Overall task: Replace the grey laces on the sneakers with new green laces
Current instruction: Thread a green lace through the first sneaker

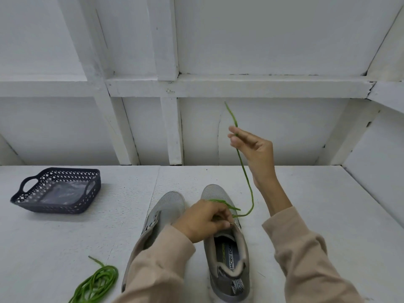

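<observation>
Two grey sneakers stand side by side on the white table, toes pointing away from me. The left sneaker (166, 206) has no lace in view and my left sleeve covers its heel. My left hand (203, 219) rests on the right sneaker (227, 254) with its fingers curled at the eyelets, pinching the green lace (246, 173) there. That lace runs up from the shoe to my right hand (253, 149), which is raised above the table and pinches it near its free end. A second green lace (96, 283) lies bundled at the near left.
A dark blue perforated plastic basket (21, 202) with handles sits at the left of the table, with clear plastic in it. White wooden framing forms the wall behind and a ledge at the right.
</observation>
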Available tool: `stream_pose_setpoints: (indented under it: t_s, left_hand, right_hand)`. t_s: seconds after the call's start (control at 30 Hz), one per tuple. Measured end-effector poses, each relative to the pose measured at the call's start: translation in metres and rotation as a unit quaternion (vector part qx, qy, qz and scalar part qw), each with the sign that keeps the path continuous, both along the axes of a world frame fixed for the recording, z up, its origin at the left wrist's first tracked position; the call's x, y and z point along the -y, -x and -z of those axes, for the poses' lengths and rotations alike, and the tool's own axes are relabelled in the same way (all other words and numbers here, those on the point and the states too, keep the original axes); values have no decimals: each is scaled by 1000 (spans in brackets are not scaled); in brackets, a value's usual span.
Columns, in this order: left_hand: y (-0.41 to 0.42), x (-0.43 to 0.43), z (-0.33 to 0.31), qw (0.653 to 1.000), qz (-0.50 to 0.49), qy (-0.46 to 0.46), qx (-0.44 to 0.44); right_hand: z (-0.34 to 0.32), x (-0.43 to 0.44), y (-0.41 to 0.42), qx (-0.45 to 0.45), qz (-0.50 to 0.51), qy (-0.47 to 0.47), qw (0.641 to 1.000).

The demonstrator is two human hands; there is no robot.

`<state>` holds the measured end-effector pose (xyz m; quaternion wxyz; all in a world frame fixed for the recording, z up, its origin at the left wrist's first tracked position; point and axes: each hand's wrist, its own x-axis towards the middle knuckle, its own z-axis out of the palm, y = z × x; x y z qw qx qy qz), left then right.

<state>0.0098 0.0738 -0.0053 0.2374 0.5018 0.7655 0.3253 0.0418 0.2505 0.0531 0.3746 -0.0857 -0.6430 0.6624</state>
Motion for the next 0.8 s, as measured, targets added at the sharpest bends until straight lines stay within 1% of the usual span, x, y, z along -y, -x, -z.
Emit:
stream_pose_setpoints:
  t_s: [0.07,0.1,0.17,0.23,0.3,0.43,0.5,0.57,0.63,0.7,0.8]
  left_hand:
    - [-1,-4,1,997,-10,23,-66]
    - [-1,-6,2,996,-20,25,-83]
    - [0,-6,4,993,-50,18,-104]
    - [2,-6,6,990,-78,16,-115]
    - [6,-3,10,992,-93,7,-81]
    - [12,8,11,986,-155,-51,15]
    - [17,13,11,980,-184,-63,39]
    - [22,18,11,979,-190,-55,53]
    - [25,22,11,982,-177,-37,58]
    - [25,24,12,984,-165,-23,63]
    - [25,26,15,985,-160,-14,71]
  right_hand:
    - [8,2,0,-13,-5,17,1000]
    - [11,3,-1,-15,-12,24,1000]
    - [16,4,-4,-9,-37,35,999]
    - [23,2,-9,19,-67,34,997]
    - [30,-2,-14,58,-84,32,994]
    - [43,-7,-28,110,-107,20,988]
    - [48,-7,-37,123,-123,19,985]
    - [55,-7,-46,153,-136,-2,979]
    - [63,-6,-52,218,-146,-51,964]
    - [70,-4,-55,281,-162,-100,941]
    - [77,3,-61,340,-180,-169,908]
